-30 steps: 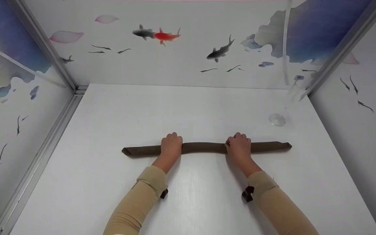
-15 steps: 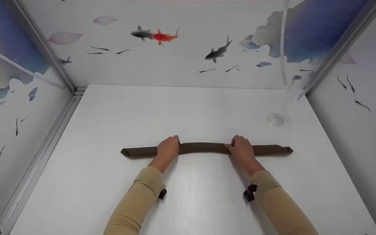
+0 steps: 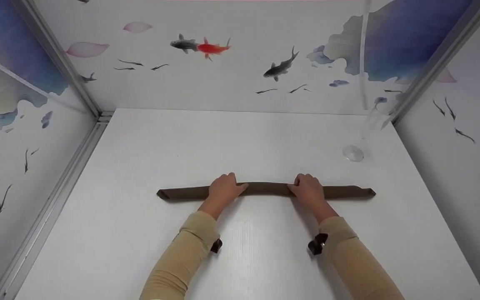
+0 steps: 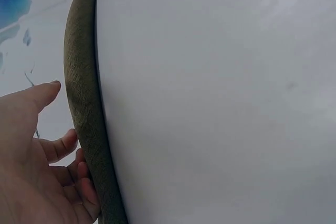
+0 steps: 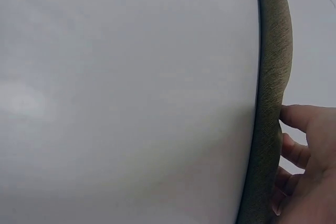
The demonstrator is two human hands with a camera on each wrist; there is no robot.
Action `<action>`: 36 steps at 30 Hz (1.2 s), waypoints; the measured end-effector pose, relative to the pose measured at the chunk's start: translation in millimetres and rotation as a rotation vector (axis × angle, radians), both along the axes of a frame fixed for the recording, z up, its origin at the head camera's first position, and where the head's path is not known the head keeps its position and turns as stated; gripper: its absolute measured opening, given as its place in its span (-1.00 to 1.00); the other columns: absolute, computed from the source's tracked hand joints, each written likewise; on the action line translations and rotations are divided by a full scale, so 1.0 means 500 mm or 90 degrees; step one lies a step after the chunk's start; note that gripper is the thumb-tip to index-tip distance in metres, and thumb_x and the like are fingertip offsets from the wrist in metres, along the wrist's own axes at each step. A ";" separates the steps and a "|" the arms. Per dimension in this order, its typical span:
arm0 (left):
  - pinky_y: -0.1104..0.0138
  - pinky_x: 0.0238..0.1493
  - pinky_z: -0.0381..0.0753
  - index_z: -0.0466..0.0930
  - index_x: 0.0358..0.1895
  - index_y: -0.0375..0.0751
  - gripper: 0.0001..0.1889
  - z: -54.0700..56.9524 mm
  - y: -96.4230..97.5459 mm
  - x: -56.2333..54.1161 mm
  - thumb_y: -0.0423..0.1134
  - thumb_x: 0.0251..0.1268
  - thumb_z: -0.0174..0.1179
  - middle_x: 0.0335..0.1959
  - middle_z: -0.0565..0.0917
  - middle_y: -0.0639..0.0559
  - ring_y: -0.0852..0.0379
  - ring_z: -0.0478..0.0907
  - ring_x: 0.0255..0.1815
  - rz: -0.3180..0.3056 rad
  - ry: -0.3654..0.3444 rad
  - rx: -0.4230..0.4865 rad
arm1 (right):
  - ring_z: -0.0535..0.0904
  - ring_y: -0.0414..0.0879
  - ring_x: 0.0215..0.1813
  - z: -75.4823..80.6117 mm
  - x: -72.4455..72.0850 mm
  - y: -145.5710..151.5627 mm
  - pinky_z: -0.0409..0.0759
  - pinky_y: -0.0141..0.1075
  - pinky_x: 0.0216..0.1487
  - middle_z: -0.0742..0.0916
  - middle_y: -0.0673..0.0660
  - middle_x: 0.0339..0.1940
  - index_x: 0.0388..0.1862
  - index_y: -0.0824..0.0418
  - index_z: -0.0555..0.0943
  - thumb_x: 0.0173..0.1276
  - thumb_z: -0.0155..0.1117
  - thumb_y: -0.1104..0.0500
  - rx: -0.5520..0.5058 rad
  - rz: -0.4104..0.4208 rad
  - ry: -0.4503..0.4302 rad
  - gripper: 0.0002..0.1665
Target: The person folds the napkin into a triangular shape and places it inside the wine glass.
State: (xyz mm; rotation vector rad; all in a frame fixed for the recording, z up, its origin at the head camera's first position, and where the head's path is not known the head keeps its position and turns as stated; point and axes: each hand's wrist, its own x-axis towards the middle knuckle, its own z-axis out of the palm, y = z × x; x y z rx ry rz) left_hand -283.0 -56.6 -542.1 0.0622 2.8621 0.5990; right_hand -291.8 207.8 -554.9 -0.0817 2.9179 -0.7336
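Observation:
A brown towel [image 3: 265, 188], rolled into a long narrow strip, lies crosswise on the white table and bows slightly in the middle. My left hand [image 3: 225, 189] is over its left half, thumb stretched toward the centre. In the left wrist view that thumb [image 4: 44, 95] stands off the towel [image 4: 84, 77], while loosely bent fingers touch its edge. On the right half, my right hand [image 3: 308, 191] holds the roll. The right wrist view shows the thumb [image 5: 296, 115] pressed against the towel [image 5: 273, 51] and curled fingers lower along it.
A clear stemmed glass [image 3: 353, 153] stands at the back right of the table [image 3: 223, 137]. Panels printed with fish and petals wall in the left side, the right side and the back [image 3: 240, 75]. Small black devices sit at both wrists.
My left hand has shifted slightly right along the towel and its thumb has spread out. The right hand has turned a little, its thumb now showing on the towel. The towel stays nearly in place.

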 end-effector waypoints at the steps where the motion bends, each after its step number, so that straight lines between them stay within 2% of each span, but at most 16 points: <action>1: 0.19 -0.30 0.58 0.56 -0.14 -0.29 -0.51 0.001 0.005 0.000 0.16 0.35 0.15 -0.36 0.58 -0.10 0.05 0.53 -0.39 -0.005 0.001 -0.002 | 0.43 0.04 -0.30 0.004 0.000 -0.002 0.45 -0.11 -0.26 0.53 0.16 -0.37 -0.37 0.28 0.52 0.39 0.24 0.09 0.002 -0.002 -0.006 -0.73; 7: 0.24 -0.34 0.56 0.55 -0.26 -0.28 -0.73 0.006 0.031 -0.004 -0.08 0.40 0.17 -0.45 0.55 -0.04 0.11 0.46 -0.43 -0.037 0.029 -0.010 | 0.47 0.08 -0.24 0.026 0.004 -0.029 0.47 -0.05 -0.19 0.54 0.18 -0.32 -0.35 0.28 0.56 0.34 0.22 0.10 0.008 0.005 -0.010 -0.76; 13: 0.21 -0.29 0.60 0.57 -0.24 -0.25 -0.86 0.010 0.057 -0.010 -0.23 0.40 0.15 -0.40 0.62 -0.05 0.04 0.60 -0.32 -0.056 0.055 -0.006 | 0.50 0.08 -0.20 0.034 0.004 -0.067 0.46 -0.03 -0.09 0.57 0.14 -0.34 -0.38 0.25 0.61 0.32 0.31 -0.01 -0.001 0.020 0.011 -0.68; 16: 0.22 -0.27 0.60 0.58 -0.24 -0.23 -0.84 0.010 0.072 -0.012 -0.19 0.40 0.17 -0.39 0.63 -0.03 0.04 0.61 -0.30 -0.063 0.064 -0.009 | 0.50 0.06 -0.24 0.034 0.003 -0.084 0.46 -0.03 -0.09 0.58 0.12 -0.38 -0.41 0.24 0.61 0.31 0.33 -0.02 -0.011 0.027 0.012 -0.67; 23: 0.25 -0.36 0.57 0.59 -0.29 -0.18 -0.76 0.011 0.104 -0.022 -0.05 0.37 0.23 -0.47 0.58 0.04 0.14 0.51 -0.43 -0.083 0.060 -0.035 | 0.49 -0.02 -0.36 0.025 -0.006 -0.100 0.47 -0.14 -0.25 0.60 0.09 -0.45 -0.42 0.22 0.58 0.34 0.33 0.00 -0.035 0.023 -0.020 -0.69; 30: 0.24 -0.39 0.56 0.62 -0.35 -0.16 -0.78 0.006 0.112 -0.034 -0.09 0.34 0.26 -0.49 0.62 0.07 0.17 0.47 -0.49 -0.060 0.020 -0.035 | 0.50 -0.03 -0.39 0.024 -0.020 -0.103 0.48 -0.18 -0.31 0.62 0.06 -0.50 -0.38 0.23 0.59 0.36 0.28 0.01 -0.014 0.036 -0.062 -0.70; 36: 0.25 -0.33 0.58 0.64 -0.31 -0.13 -0.80 -0.005 0.110 -0.040 -0.07 0.34 0.26 -0.39 0.66 0.09 0.18 0.51 -0.43 -0.050 -0.003 -0.024 | 0.46 -0.07 -0.42 0.022 -0.024 -0.100 0.44 -0.21 -0.34 0.59 0.02 -0.54 -0.45 0.19 0.56 0.36 0.29 0.00 0.001 0.054 -0.061 -0.69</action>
